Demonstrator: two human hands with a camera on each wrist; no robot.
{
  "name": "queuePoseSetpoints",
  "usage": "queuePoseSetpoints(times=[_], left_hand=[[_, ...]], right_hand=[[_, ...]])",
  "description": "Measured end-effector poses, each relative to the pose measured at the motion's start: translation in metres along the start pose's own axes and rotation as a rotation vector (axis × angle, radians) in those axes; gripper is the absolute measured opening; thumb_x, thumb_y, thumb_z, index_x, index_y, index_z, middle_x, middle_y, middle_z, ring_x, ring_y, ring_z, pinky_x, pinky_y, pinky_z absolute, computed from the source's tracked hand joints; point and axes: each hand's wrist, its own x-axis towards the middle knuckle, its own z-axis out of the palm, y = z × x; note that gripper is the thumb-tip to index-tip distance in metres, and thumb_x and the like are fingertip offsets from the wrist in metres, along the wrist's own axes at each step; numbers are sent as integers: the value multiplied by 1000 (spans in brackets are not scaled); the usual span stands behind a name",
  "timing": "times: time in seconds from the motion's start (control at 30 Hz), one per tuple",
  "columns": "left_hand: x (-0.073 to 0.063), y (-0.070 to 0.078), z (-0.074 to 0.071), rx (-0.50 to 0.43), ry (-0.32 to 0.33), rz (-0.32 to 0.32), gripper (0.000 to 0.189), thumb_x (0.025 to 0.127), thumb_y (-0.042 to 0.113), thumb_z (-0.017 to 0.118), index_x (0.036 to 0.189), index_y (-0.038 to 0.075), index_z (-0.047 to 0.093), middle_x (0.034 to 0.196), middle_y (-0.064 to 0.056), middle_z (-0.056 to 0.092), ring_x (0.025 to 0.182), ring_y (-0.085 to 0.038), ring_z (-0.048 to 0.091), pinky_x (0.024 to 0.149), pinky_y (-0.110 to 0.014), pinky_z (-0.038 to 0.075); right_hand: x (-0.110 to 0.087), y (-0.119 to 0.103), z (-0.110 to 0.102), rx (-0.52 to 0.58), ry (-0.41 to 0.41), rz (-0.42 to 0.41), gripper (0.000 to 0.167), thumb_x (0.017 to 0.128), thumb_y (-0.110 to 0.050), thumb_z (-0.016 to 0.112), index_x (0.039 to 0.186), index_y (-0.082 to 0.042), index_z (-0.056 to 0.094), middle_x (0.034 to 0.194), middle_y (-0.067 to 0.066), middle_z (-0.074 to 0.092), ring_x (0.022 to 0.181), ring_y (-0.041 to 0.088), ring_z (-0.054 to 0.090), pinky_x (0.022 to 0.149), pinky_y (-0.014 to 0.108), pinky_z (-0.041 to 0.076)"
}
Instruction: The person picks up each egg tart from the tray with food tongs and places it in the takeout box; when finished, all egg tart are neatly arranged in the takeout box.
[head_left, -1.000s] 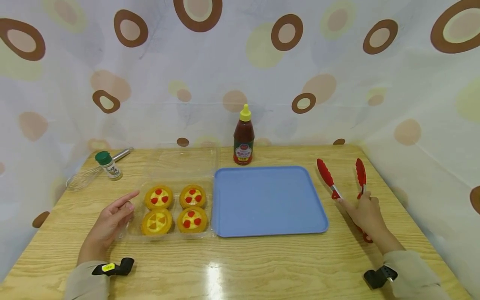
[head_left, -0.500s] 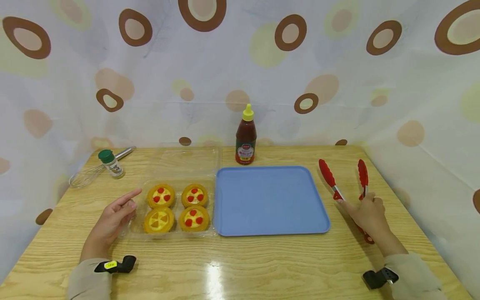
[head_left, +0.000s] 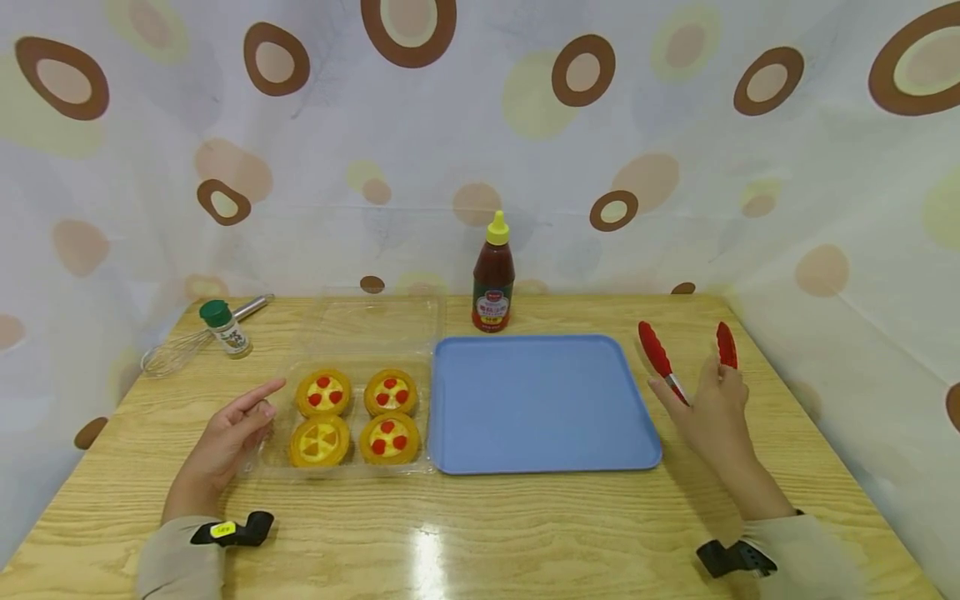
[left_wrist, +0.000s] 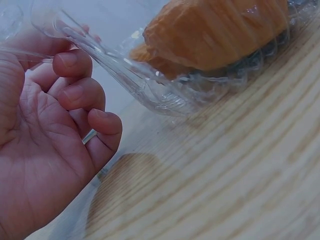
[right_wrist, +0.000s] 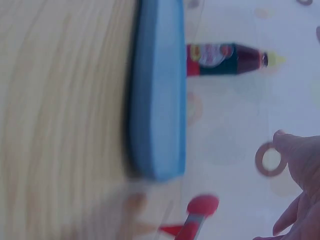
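Note:
On the left, a clear plastic box [head_left: 348,468] with its lid raised holds several egg tarts [head_left: 390,439]. Most tarts carry red pieces on top; one has brownish wedges. My left hand [head_left: 225,442] grips the box's left edge, index finger stretched out; curled fingers show against the plastic rim in the left wrist view. At the right lie red-tipped tongs [head_left: 655,348], their arms spread wide. Above them hovers my right hand [head_left: 716,417], thumb and fingers apart, holding nothing, and it hides the tongs' handle. The right wrist view shows the fingers clear of the tongs.
Right of the box lies a blue tray [head_left: 543,404]. Behind it stands a sauce bottle [head_left: 493,283] with a yellow cap. A green-capped shaker [head_left: 227,329] and a wire whisk [head_left: 176,352] are at the back left. A patterned curtain [head_left: 337,167] surrounds the wooden table [head_left: 360,533].
My right hand has let go of the tongs and risen, shifting slightly left, its fingers now over the handle. The left hand has stayed at the box. The head view has shifted slightly.

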Motion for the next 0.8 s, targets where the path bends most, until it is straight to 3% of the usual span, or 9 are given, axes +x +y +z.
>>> queuePoseSetpoints(times=[0.1,0.17,0.23,0.53,0.8], left_hand=[[0,-1,0,1,1,2,38,99,1,44,125,24,61,83,9,54,71,-4,49,67,-17,45],[0,-1,0,8,2,0,39,99,2,44,125,24,61,83,9,53,70,-4,48,67,-17,44],[1,-2,-1,14,1,0,39,99,2,43,125,25,61,82,9,53,69,-4,47,66,-17,44],[4,-4,-2,20,-1,1,39,99,2,43,125,25,61,81,9,52,69,-4,48,66,-17,44],[3,-2,-2,-5,8,1,39,99,0,43,124,24,63,82,9,54,71,-4,49,66,-17,44]], right_hand=[[2,-24,7,49,-27,-46,74,90,-40,62,122,20,33,119,43,28,112,58,26,76,62,34],[3,-41,12,94,-77,-52,86,91,-41,60,138,18,21,128,42,23,119,57,22,83,64,32],[5,-57,20,129,-127,-47,93,92,-45,58,145,15,9,136,41,18,125,55,17,91,66,27],[13,-122,68,280,-263,-79,88,92,-48,55,145,11,16,146,32,17,135,44,18,104,57,27],[21,-162,101,416,-420,-52,73,95,-46,51,146,2,30,142,22,34,124,36,42,94,50,41]])
